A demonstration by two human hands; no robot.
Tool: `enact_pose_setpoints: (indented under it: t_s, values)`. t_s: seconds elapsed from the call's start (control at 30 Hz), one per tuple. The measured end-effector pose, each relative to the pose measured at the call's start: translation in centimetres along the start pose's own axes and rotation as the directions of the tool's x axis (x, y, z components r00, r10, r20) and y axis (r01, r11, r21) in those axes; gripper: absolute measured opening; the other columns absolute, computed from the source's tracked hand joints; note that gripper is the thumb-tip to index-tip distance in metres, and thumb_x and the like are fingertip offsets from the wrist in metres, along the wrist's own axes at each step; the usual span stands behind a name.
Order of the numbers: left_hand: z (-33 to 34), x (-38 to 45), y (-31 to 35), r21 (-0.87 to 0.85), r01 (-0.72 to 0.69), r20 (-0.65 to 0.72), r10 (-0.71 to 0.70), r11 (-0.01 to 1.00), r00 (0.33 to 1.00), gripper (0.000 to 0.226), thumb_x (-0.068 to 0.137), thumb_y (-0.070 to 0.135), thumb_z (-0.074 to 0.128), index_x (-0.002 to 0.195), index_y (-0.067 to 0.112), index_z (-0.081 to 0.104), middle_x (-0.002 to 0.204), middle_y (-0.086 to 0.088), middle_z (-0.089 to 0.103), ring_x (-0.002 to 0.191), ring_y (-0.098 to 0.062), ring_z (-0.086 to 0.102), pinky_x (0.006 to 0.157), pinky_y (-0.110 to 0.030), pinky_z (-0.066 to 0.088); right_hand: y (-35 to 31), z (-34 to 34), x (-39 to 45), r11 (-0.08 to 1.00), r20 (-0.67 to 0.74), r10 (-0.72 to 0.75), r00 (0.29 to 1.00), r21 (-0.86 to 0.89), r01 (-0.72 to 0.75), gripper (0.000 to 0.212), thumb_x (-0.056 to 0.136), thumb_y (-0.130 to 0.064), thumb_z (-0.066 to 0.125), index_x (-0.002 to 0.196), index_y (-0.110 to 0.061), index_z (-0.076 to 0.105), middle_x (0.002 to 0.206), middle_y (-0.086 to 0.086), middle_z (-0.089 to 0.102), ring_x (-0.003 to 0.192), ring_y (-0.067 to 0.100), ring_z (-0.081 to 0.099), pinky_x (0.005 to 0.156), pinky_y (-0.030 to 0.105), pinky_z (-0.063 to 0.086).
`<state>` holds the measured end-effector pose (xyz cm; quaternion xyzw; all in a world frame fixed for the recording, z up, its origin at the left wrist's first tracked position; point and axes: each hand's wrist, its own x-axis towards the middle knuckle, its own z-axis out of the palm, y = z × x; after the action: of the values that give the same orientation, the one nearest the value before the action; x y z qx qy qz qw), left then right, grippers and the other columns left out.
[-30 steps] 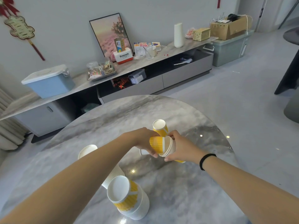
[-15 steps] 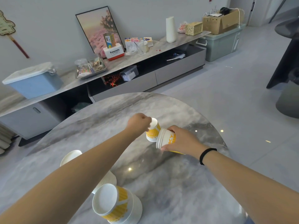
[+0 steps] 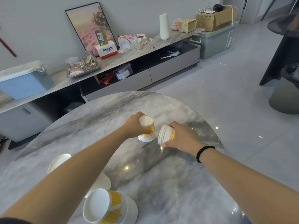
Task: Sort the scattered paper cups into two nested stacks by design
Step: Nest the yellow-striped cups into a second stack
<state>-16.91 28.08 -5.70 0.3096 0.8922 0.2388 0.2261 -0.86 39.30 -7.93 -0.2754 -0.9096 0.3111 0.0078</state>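
On the far side of the round marble table (image 3: 161, 183), my left hand (image 3: 135, 126) grips a single white cup with yellow lettering (image 3: 147, 129), its closed base tilted toward me. Beside it on the right, my right hand (image 3: 181, 138) holds a small nested stack of the same yellow-lettered cups (image 3: 166, 135) tipped on its side, rims pointing left. The two are close but apart. Near me a yellow-striped cup stack (image 3: 108, 207) stands base up. A plain white cup stack (image 3: 59, 160) sits partly hidden behind my left forearm.
A long low cabinet (image 3: 153, 75) with a framed picture, boxes and a white vase (image 3: 164, 26) runs along the wall beyond the table. A blue storage box (image 3: 24, 83) sits at its left. A grey bin (image 3: 286, 92) stands on the floor at right.
My left hand let go of the stack and took hold of the separate cup behind it, then lifted and tilted it. My right hand kept the stack, now tipped sideways.
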Motion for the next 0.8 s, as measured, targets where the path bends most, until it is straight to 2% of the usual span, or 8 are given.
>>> enact_pose_setpoints:
  t_s: [0.1, 0.23, 0.37, 0.43, 0.5, 0.57, 0.7, 0.8]
  values:
    - [-2.5, -2.3, 0.7, -0.148, 0.008, 0.120, 0.010, 0.989, 0.993, 0.062, 0.066, 0.024, 0.076, 0.120, 0.024, 0.046, 0.119, -0.006, 0.057, 0.112, -0.027, 0.057, 0.091, -0.040, 0.051, -0.4, -1.0, -0.4, 0.993, -0.023, -0.071, 0.997, 0.092, 0.072, 0.078, 0.061, -0.045, 0.080, 0.127, -0.025, 0.044, 0.121, -0.003, 0.060, 0.109, 0.020, 0.057, 0.091, 0.036, 0.048]
    - [-4.9, -6.3, 0.9, -0.204, 0.060, 0.268, -0.003, 0.977, 0.963, 0.069, 0.078, 0.015, 0.073, 0.134, 0.026, 0.033, 0.122, -0.008, 0.051, 0.110, -0.028, 0.058, 0.083, -0.037, 0.056, -2.0, -2.2, -1.8, 0.955, -0.009, -0.174, 0.985, 0.243, 0.170, 0.076, 0.057, -0.039, 0.084, 0.123, -0.031, 0.047, 0.116, -0.009, 0.061, 0.102, 0.014, 0.060, 0.091, 0.037, 0.050]
    - [-6.8, -10.1, 0.7, -0.296, 0.029, 0.183, 0.027, 0.955, 0.983, 0.048, 0.079, 0.031, 0.073, 0.117, 0.024, 0.045, 0.109, 0.001, 0.063, 0.092, -0.014, 0.063, 0.068, -0.023, 0.052, -4.1, -3.2, -4.1, 0.907, -0.026, -0.274, 0.961, 0.324, 0.267, 0.072, 0.056, -0.036, 0.086, 0.119, -0.031, 0.051, 0.112, -0.011, 0.061, 0.098, 0.008, 0.059, 0.079, 0.019, 0.048]
    - [-7.3, -11.7, 0.7, -0.333, -0.005, 0.153, 0.060, 0.943, 0.986, 0.034, 0.076, 0.042, 0.071, 0.103, 0.025, 0.058, 0.098, 0.006, 0.067, 0.087, -0.011, 0.063, 0.075, -0.026, 0.053, -5.0, -3.4, -5.0, 0.888, -0.034, -0.307, 0.951, 0.348, 0.299, 0.072, 0.056, -0.035, 0.087, 0.119, -0.031, 0.051, 0.111, -0.013, 0.061, 0.098, 0.006, 0.058, 0.075, 0.013, 0.044]
    - [-7.4, -13.2, 0.9, -0.382, -0.004, 0.138, 0.062, 0.924, 0.988, 0.030, 0.080, 0.044, 0.067, 0.102, 0.024, 0.066, 0.097, 0.004, 0.069, 0.089, -0.013, 0.065, 0.086, -0.033, 0.052, -6.1, -3.5, -6.1, 0.879, -0.033, -0.343, 0.939, 0.343, 0.333, 0.072, 0.056, -0.034, 0.087, 0.119, -0.032, 0.051, 0.109, -0.014, 0.061, 0.096, 0.003, 0.058, 0.074, 0.013, 0.045]
    - [-7.2, -14.5, 1.2, -0.490, 0.035, 0.060, -0.006, 0.871, 0.998, 0.031, 0.085, 0.043, 0.061, 0.106, 0.021, 0.068, 0.102, -0.003, 0.069, 0.090, -0.018, 0.065, 0.086, -0.035, 0.051, -7.4, -3.5, -7.3, 0.869, -0.034, -0.376, 0.926, 0.334, 0.365, 0.072, 0.056, -0.036, 0.087, 0.119, -0.032, 0.051, 0.108, -0.015, 0.061, 0.094, 0.001, 0.059, 0.075, 0.015, 0.048]
    - [-6.1, -16.6, 2.8, -0.789, 0.113, -0.008, -0.194, 0.604, 0.981, 0.035, 0.089, 0.039, 0.054, 0.115, 0.016, 0.059, 0.094, -0.009, 0.063, 0.075, -0.023, 0.061, 0.067, -0.033, 0.050, -9.9, -3.0, -9.5, 0.851, -0.028, -0.433, 0.901, 0.317, 0.419, 0.074, 0.054, -0.040, 0.086, 0.119, -0.034, 0.051, 0.106, -0.015, 0.062, 0.093, 0.003, 0.060, 0.079, 0.023, 0.051]
    - [-5.1, -18.4, 3.2, -0.819, 0.112, 0.002, -0.192, 0.563, 0.981, 0.031, 0.091, 0.040, 0.050, 0.107, 0.015, 0.059, 0.088, -0.009, 0.064, 0.074, -0.025, 0.062, 0.068, -0.035, 0.051, -11.6, -2.7, -11.0, 0.851, -0.017, -0.481, 0.877, 0.229, 0.472, 0.077, 0.055, -0.041, 0.085, 0.124, -0.033, 0.050, 0.099, -0.020, 0.058, 0.090, 0.005, 0.057, 0.077, 0.021, 0.047]
